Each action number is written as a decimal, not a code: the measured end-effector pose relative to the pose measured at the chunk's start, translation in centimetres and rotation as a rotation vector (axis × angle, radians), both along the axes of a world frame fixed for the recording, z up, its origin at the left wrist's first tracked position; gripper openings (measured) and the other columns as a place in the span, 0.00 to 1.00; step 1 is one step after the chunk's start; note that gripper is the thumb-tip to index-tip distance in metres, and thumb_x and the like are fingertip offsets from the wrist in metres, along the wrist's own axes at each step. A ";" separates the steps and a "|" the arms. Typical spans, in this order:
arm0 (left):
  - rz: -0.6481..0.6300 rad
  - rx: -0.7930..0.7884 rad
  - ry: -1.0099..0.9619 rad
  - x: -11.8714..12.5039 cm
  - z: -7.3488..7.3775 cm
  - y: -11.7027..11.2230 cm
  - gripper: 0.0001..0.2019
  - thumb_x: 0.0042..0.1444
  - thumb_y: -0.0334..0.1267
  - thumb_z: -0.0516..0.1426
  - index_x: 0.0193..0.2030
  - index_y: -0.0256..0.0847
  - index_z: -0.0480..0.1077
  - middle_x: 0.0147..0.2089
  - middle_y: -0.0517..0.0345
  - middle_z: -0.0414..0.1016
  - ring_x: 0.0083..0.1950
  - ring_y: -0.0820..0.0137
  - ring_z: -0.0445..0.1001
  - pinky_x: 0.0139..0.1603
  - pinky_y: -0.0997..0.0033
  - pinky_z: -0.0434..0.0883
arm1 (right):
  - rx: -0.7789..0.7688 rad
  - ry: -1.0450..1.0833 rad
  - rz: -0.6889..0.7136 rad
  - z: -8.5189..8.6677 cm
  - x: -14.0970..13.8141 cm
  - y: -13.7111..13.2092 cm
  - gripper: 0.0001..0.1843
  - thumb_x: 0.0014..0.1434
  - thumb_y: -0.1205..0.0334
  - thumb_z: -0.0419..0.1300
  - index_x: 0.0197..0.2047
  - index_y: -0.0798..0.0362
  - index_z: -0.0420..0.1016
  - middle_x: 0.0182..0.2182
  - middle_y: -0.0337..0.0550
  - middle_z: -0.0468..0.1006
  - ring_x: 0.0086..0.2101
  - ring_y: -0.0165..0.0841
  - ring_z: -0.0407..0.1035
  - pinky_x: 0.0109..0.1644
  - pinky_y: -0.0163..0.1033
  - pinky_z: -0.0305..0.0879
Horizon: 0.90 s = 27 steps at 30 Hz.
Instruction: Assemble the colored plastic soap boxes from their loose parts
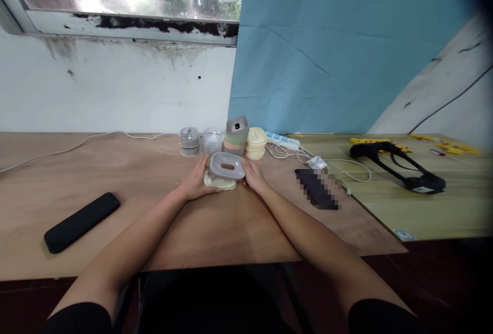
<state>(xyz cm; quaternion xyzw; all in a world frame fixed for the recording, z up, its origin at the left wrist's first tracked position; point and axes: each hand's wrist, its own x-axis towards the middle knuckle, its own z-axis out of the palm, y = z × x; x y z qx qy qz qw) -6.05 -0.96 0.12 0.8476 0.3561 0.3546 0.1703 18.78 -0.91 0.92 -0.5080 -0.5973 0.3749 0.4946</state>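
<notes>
A grey rounded-rectangular lid point(235, 173) with an oval slot in its middle is tilted over a pale cream tray point(221, 184) near the table's centre. My right hand point(254, 174) grips the lid by its right edge, thumb on top and fingers beneath. On the other side my left hand point(195, 181) is closed around the left end of the cream tray, its thumb along the near edge and its fingertips beside the lid. Whether lid and tray touch is hard to see. Just behind stand stacked grey, green and orange containers point(235, 138).
Along the back are grey round-cornered containers point(190, 144), clear containers point(213, 141), a stack of cream trays point(256, 145) and a power strip point(283, 141) with white cables. A black case point(81, 223) lies left. A black frame-like object point(400, 167) rests on the right-hand table.
</notes>
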 end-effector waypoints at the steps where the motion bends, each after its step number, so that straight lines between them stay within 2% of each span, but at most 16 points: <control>1: -0.009 0.010 -0.002 -0.1 0.0 0.0 0.61 0.41 0.57 0.66 0.71 0.37 0.32 0.71 0.35 0.43 0.70 0.48 0.50 0.67 0.48 0.56 | 0.007 -0.024 0.008 0.0 0.0 -0.1 0.26 0.59 0.37 0.50 0.30 0.52 0.71 0.13 0.35 0.69 0.12 0.27 0.59 0.14 0.32 0.52; 8: -0.020 0.030 0.103 -0.4 0.4 0.0 0.59 0.42 0.58 0.65 0.72 0.39 0.35 0.72 0.37 0.43 0.71 0.48 0.46 0.69 0.46 0.52 | 0.023 -0.149 0.058 0.0 -0.2 -0.3 0.25 0.60 0.40 0.51 0.30 0.53 0.74 0.14 0.35 0.69 0.16 0.29 0.61 0.20 0.32 0.54; 12: -0.022 0.014 0.127 -0.2 0.7 -0.3 0.53 0.44 0.57 0.64 0.71 0.39 0.42 0.69 0.39 0.51 0.69 0.50 0.53 0.67 0.48 0.56 | 0.004 -0.179 0.069 -0.1 -0.3 -0.4 0.25 0.61 0.41 0.49 0.29 0.52 0.73 0.12 0.34 0.67 0.14 0.28 0.60 0.19 0.32 0.52; 17: 0.000 0.099 0.184 -0.2 1.0 -0.4 0.48 0.44 0.59 0.63 0.67 0.39 0.52 0.65 0.41 0.59 0.66 0.52 0.59 0.65 0.51 0.59 | -0.008 -0.208 0.076 -0.1 -0.2 -0.3 0.27 0.61 0.39 0.49 0.25 0.52 0.70 0.12 0.35 0.68 0.13 0.28 0.61 0.19 0.32 0.52; 22: 0.014 0.148 0.210 -0.3 1.4 -0.5 0.46 0.43 0.60 0.63 0.65 0.39 0.56 0.63 0.41 0.62 0.63 0.52 0.63 0.63 0.53 0.62 | -0.007 -0.258 0.109 0.0 -0.3 -0.3 0.29 0.61 0.38 0.47 0.26 0.53 0.72 0.13 0.36 0.69 0.15 0.28 0.62 0.19 0.31 0.51; 27: 0.008 0.126 0.210 -0.5 1.6 -0.5 0.45 0.43 0.60 0.63 0.64 0.38 0.58 0.62 0.42 0.64 0.62 0.52 0.64 0.62 0.54 0.63 | 0.006 -0.339 0.098 0.2 -0.4 -0.4 0.29 0.62 0.38 0.47 0.28 0.53 0.74 0.14 0.37 0.70 0.17 0.29 0.64 0.21 0.31 0.53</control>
